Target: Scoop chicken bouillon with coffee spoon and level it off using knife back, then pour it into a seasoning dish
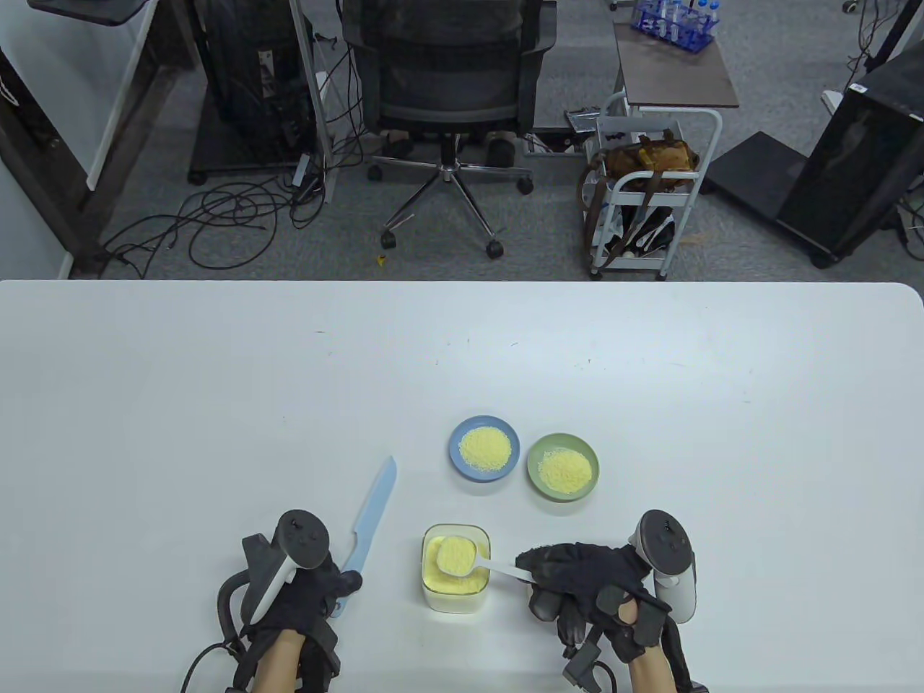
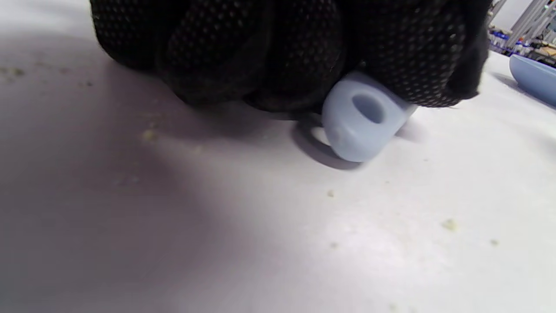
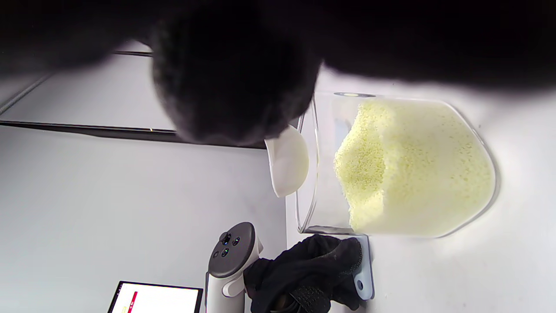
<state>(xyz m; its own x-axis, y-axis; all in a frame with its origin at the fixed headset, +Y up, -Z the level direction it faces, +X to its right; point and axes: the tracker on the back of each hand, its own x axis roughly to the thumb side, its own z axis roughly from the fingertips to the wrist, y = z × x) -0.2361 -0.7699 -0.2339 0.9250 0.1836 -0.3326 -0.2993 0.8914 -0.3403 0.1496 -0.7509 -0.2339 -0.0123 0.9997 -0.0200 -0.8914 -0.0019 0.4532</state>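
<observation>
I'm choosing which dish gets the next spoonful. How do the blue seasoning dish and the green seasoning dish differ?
The blue seasoning dish is blue and sits farther from the person, more to the left; the green seasoning dish is green and sits nearer, to the right, closer to the right hand. The two stand close together without touching. Both are small round dishes of similar size, each already holding a mound of yellow bouillon granules.

White spoon (image 3: 287, 160) beside bouillon-filled clear container (image 3: 417, 167)
</observation>
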